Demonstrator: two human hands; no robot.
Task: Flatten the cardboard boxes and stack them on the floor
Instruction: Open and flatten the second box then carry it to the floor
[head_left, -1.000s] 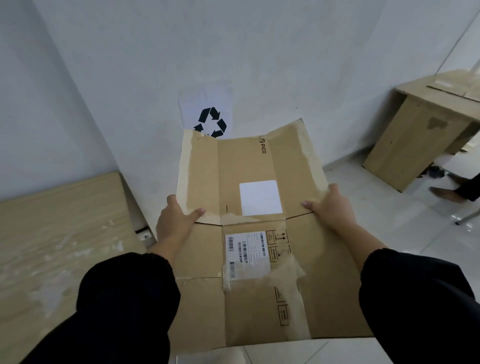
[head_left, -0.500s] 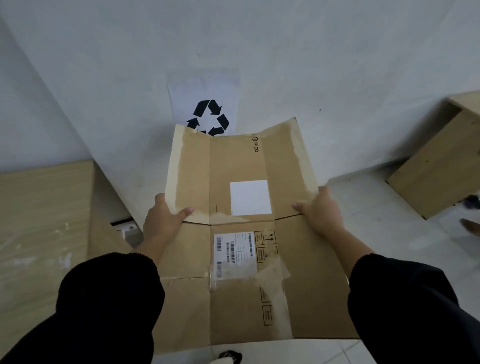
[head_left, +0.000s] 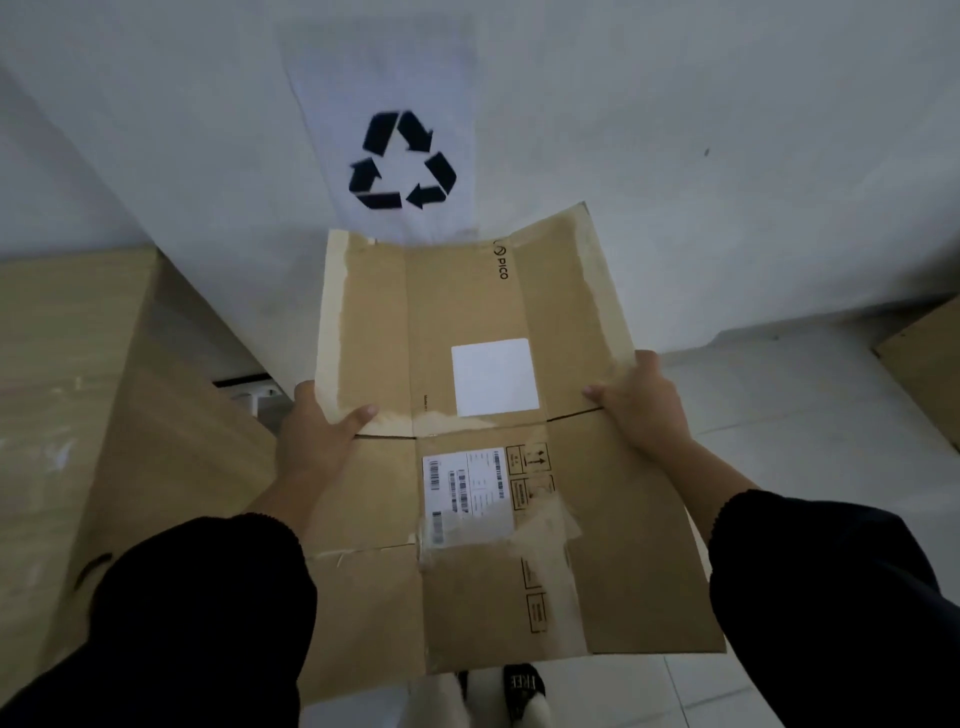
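The place is a plain office or storage room. A bare white wall carries a paper recycling sign. Light wooden desks stand at both sides. The floor is pale glossy tile.

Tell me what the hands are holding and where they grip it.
Both hold the flattened box: left hand on its left edge, right hand on its right edge.

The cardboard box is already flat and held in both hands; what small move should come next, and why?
Probably lower the flattened box toward the floor below the recycling sign. The left hand and right hand grip its side edges in the air, so it is flat but not yet stacked.
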